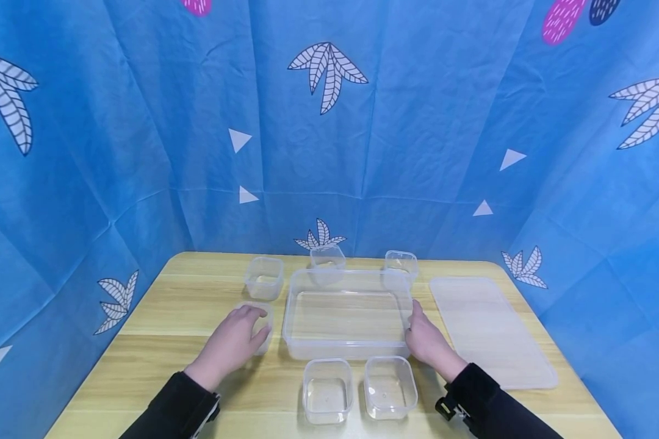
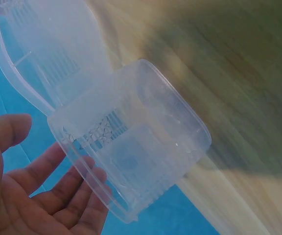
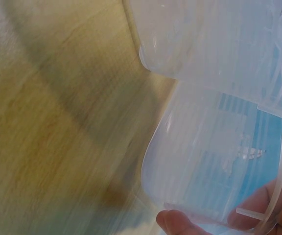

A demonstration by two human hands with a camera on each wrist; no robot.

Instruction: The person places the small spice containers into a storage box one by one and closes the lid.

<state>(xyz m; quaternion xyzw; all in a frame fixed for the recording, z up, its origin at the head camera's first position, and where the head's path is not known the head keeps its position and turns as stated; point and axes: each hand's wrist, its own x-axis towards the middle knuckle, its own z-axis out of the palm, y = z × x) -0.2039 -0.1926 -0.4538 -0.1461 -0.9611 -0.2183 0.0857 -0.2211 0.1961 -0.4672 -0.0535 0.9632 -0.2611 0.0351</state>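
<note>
A large clear rectangular container (image 1: 346,350) stands in the middle of the table. My right hand (image 1: 429,341) holds its right side; in the right wrist view a fingertip (image 3: 176,223) is at the lower edge of the wall, and another finger shows through the plastic by the rim. On the left my left hand (image 1: 233,341) is over a small clear square container (image 1: 265,332). The left wrist view shows that small container (image 2: 131,142) with my fingers (image 2: 48,169) behind it and my thumb (image 2: 11,132) apart from the rim.
Two small containers (image 1: 327,393) stand in front of the large one. Behind are another at back left (image 1: 264,283), one at back centre (image 1: 327,256) and one at back right (image 1: 401,261). A flat translucent lid (image 1: 494,335) lies at right. Blue curtain (image 1: 329,152) surrounds the table.
</note>
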